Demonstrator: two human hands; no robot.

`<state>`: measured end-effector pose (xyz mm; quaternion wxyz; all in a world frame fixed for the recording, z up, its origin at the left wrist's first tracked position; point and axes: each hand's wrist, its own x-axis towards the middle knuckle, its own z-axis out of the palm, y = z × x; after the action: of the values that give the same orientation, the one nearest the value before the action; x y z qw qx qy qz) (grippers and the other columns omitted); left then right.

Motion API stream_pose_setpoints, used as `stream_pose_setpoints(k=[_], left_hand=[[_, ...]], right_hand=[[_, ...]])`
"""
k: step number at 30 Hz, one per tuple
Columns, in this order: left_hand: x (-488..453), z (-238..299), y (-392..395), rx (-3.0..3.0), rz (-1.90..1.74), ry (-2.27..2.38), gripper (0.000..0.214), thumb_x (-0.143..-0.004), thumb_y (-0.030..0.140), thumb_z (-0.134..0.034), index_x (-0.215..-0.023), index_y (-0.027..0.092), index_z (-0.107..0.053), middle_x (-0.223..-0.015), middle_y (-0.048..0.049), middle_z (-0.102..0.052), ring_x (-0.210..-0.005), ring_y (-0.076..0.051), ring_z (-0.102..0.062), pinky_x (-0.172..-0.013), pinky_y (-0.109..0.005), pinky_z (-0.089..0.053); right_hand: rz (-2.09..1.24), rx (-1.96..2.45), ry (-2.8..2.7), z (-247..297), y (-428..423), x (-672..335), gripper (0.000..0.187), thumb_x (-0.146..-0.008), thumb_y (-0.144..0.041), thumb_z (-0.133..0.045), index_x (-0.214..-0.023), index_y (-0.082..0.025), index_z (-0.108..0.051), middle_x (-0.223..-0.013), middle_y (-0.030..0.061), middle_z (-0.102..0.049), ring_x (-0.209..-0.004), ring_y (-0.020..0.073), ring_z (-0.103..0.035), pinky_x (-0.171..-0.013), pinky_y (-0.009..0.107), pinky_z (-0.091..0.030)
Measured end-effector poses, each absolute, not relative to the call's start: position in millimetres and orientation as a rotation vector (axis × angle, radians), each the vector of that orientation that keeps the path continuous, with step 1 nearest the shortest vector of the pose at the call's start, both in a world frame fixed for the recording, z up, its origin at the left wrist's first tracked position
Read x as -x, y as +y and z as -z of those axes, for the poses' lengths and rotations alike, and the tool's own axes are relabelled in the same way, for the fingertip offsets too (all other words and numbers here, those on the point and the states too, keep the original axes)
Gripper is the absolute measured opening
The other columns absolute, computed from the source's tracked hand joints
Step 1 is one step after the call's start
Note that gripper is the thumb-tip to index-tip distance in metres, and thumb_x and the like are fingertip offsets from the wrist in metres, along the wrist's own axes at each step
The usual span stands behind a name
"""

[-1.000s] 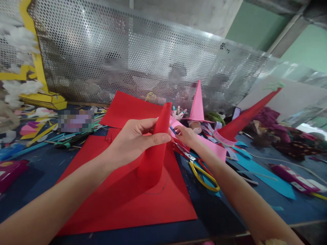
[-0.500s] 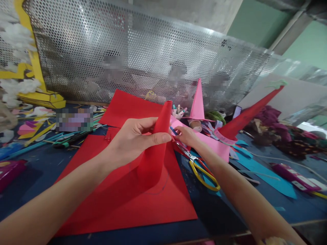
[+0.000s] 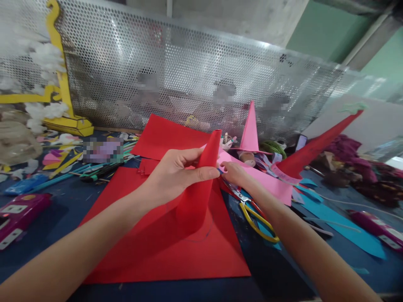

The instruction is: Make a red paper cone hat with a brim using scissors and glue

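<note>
Paper or thin foam, rolled into a tall red cone (image 3: 197, 201), stands under a worker's left hand (image 3: 189, 170) in the head camera's view, its narrow end leaning toward the right-hand side. The left hand grips the cone's upper part, thumb in front and fingers behind. Just beside it, the right hand (image 3: 234, 173) has its fingers bunched around a slim blue object (image 3: 222, 168), mostly hidden.

Below both hands lies a flat, square-cornered red sheet (image 3: 135, 247), with a thin drawn curve (image 3: 206, 237) around the near side of the cone's base. Holding the cone on the sheet beside that line appears to be the step in hand; the next move calls for a light, firm left-hand hold, so the thin wall does not buckle or slide off the curve.

Under the right forearm rest metal scissors with yellow and red handles (image 3: 243, 197); just beyond that hand lies a flat pink sheet (image 3: 273, 184). Farther forward stands a pointed pink cone hat (image 3: 250, 130). Left of the left forearm, a magenta case with white panels (image 3: 23, 218) sits on the dark blue tabletop (image 3: 71, 209).
</note>
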<state>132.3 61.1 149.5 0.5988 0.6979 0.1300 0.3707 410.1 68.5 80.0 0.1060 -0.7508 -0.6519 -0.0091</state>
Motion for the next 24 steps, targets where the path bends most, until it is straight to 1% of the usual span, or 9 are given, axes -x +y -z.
stream_pose_setpoints(k=[2, 4, 5, 6, 8, 11, 14, 19, 24], left_hand=[[-132.3, -149.2, 61.4, -1.615, -0.855, 0.295, 0.021, -0.077, 0.032, -0.074, -0.094, 0.018, -0.073, -0.093, -0.0039, -0.073, -0.086, -0.02, -0.066, -0.072, -0.028, -0.054], [-132.3, -148.9, 61.7, -1.615, -0.851, 0.272, 0.02, -0.078, 0.031, -0.073, -0.093, 0.018, -0.073, -0.095, -0.0036, -0.073, -0.086, -0.019, -0.067, -0.074, -0.028, -0.053], [-132.4, -148.9, 61.8, -1.614, -0.847, 0.254, 0.019, -0.078, 0.031, -0.073, -0.093, 0.018, -0.073, -0.095, -0.0035, -0.073, -0.086, -0.019, -0.067, -0.075, -0.028, -0.053], [-132.4, -148.9, 61.7, -1.61, -0.842, 0.238, 0.019, -0.078, 0.03, -0.073, -0.093, 0.018, -0.072, -0.095, -0.0035, -0.073, -0.087, -0.019, -0.067, -0.077, -0.029, -0.053], [-132.4, -149.1, 61.3, -1.6, -0.828, 0.215, 0.019, -0.079, 0.031, -0.072, -0.092, 0.018, -0.072, -0.093, -0.0036, -0.073, -0.087, -0.019, -0.067, -0.079, -0.03, -0.054], [-132.4, -148.9, 60.8, -1.617, -0.834, 0.225, 0.02, -0.079, 0.033, -0.072, -0.09, 0.017, -0.071, -0.089, -0.0035, -0.072, -0.082, -0.018, -0.067, -0.077, -0.03, -0.054], [-132.6, -148.9, 60.5, -1.651, -0.862, 0.261, 0.019, -0.079, 0.032, -0.071, -0.09, 0.017, -0.071, -0.087, -0.0026, -0.071, -0.079, -0.017, -0.066, -0.075, -0.029, -0.054], [-134.3, -149.9, 54.7, -1.682, -0.904, 0.286, 0.018, -0.079, 0.029, -0.07, -0.091, 0.016, -0.068, -0.087, -0.0014, -0.068, -0.079, -0.015, -0.064, -0.074, -0.027, -0.053], [-137.2, -148.0, 44.1, -1.723, -1.0, 0.37, 0.011, -0.078, 0.022, -0.068, -0.084, 0.017, -0.062, -0.078, 0.0021, -0.062, -0.074, -0.013, -0.061, -0.071, -0.025, -0.053]], right_hand=[[0.005, 2.14, -1.915, -87.9, 62.8, -398.6, 0.03, -0.078, -0.01, -0.053, -0.105, -0.009, -0.066, -0.1, 0.0154, -0.071, -0.091, 0.026, -0.065, -0.079, 0.034, -0.048], [-0.138, 1.978, -1.945, -98.6, 51.1, -382.6, 0.033, -0.084, -0.014, -0.049, -0.114, -0.014, -0.063, -0.106, 0.0095, -0.07, -0.095, 0.0216, -0.065, -0.081, 0.032, -0.05], [-0.28, 1.845, -1.967, -104.2, 43.5, -373.5, 0.036, -0.087, -0.017, -0.048, -0.121, -0.018, -0.059, -0.112, 0.0068, -0.069, -0.099, 0.0195, -0.065, -0.083, 0.03, -0.051], [-0.546, 1.609, -1.939, -109.3, 35.4, -364.2, 0.039, -0.089, -0.022, -0.05, -0.128, -0.019, -0.054, -0.12, 0.0078, -0.066, -0.107, 0.0205, -0.062, -0.085, 0.032, -0.051], [-0.999, 1.213, -1.826, -117.1, 19.8, -346.1, 0.056, -0.085, -0.03, -0.062, -0.137, -0.022, -0.045, -0.131, 0.0092, -0.059, -0.119, 0.0231, -0.057, -0.089, 0.035, -0.052], [-1.296, 0.954, -1.673, -119.3, 3.3, -323.2, 0.077, -0.074, -0.03, -0.077, -0.14, -0.026, -0.039, -0.135, 0.0099, -0.055, -0.12, 0.0241, -0.056, -0.093, 0.039, -0.051], [-1.296, 0.956, -1.634, -112.2, -4.3, -309.1, 0.07, -0.076, -0.029, -0.078, -0.136, -0.023, -0.042, -0.127, 0.01, -0.059, -0.113, 0.0228, -0.06, -0.094, 0.041, -0.052], [-1.127, 1.09, -1.678, -103.1, -9.4, -304.0, 0.042, -0.081, -0.033, -0.073, -0.116, -0.019, -0.055, -0.106, 0.0064, -0.066, -0.102, 0.0224, -0.063, -0.091, 0.042, -0.053], [-1.021, 1.114, -1.752, -107.2, -11.6, -303.0, 0.036, -0.083, -0.031, -0.07, -0.114, -0.019, -0.057, -0.099, 0.0046, -0.068, -0.102, 0.0224, -0.064, -0.095, 0.043, -0.051]])
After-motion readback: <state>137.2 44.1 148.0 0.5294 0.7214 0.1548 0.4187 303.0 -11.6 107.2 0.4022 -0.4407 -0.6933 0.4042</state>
